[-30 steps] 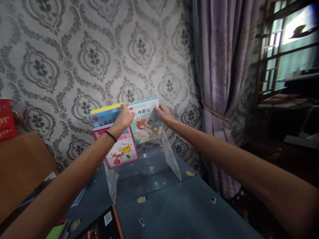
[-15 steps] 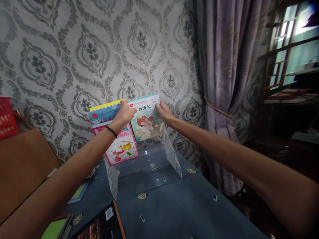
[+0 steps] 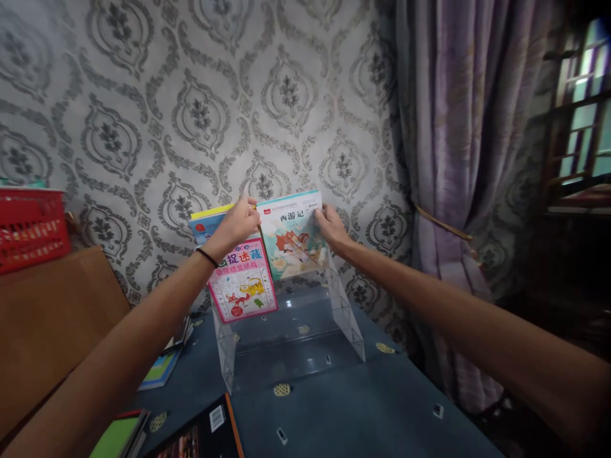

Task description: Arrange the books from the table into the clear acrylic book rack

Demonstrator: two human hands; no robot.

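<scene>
A picture book (image 3: pixel 293 245) with a white top and a red-caped figure on its cover leans in the upper level of a clear plastic rack (image 3: pixel 347 312). My right hand (image 3: pixel 333 228) grips its right edge, thumb on the front. At its upper left edge, my left hand (image 3: pixel 238 224) is closed, and its fingertips are partly hidden. Left of it, behind my left hand, stands a blue book (image 3: pixel 203 226) with a yellow-edged one showing above it. A pink-bordered book (image 3: pixel 244 286) with a tiger and fox stands in front, lower on the rack.
A black book (image 3: pixel 205 429) with an orange edge lies on the dark blue tablecloth (image 3: pixel 372 407), beside a green-covered stack (image 3: pixel 117 436). Farther left are a cardboard box (image 3: pixel 62 305) and a red basket (image 3: pixel 31 226). Patterned wall stands behind; a purple curtain (image 3: pixel 458 159) hangs right.
The view has shifted left, so things appear farther right. My left thumb has drawn back from the picture book's cover to its left edge. The right hand keeps its hold.
</scene>
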